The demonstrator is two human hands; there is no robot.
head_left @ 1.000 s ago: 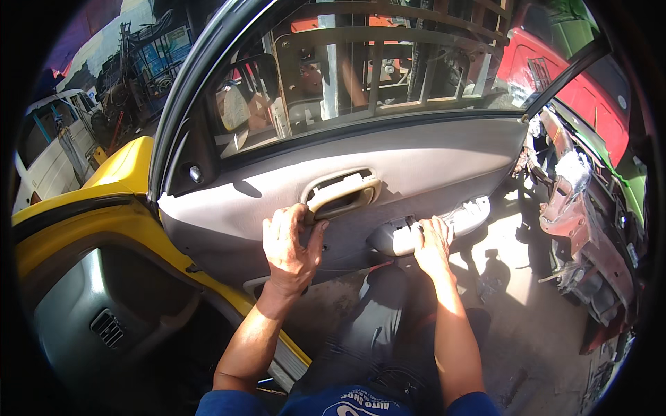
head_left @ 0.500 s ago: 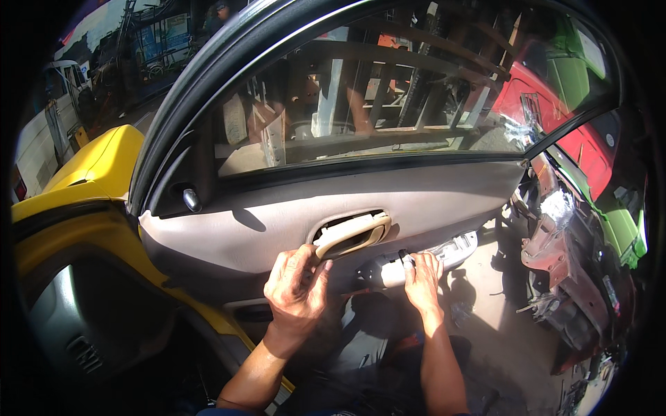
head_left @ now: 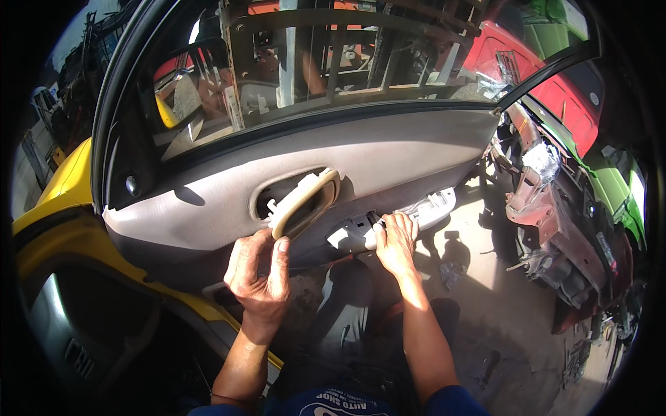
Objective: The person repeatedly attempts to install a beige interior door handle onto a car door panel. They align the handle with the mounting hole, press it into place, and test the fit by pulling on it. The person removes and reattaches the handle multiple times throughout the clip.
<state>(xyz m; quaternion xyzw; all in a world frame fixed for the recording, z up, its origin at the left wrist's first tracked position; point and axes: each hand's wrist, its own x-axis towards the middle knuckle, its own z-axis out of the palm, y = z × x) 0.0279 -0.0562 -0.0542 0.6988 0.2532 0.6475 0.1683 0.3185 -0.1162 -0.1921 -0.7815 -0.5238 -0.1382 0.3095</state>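
Observation:
My left hand [head_left: 259, 276] pinches the lower end of a beige door handle trim [head_left: 297, 202] between thumb and fingers. The trim is tilted out from an oval recess in the grey door panel [head_left: 395, 151], with small clip-like tabs on its side. My right hand [head_left: 397, 243] rests over a pale plastic armrest [head_left: 437, 203] on the lower part of the door, its fingers curled onto the edge by a dark opening. Whether those fingers hold some small part there is hidden.
Above the panel is the door window [head_left: 333, 104], framed in black. A yellow car body [head_left: 76, 177] lies to the left, with a dark steering wheel [head_left: 76, 340] at lower left. Piled scrap car parts [head_left: 538, 208] stand at the right, by a red panel [head_left: 534, 83].
The view has shifted, so the door appears further left and higher. My left hand has drawn the handle trim further out of its recess. The right hand stays at the armrest.

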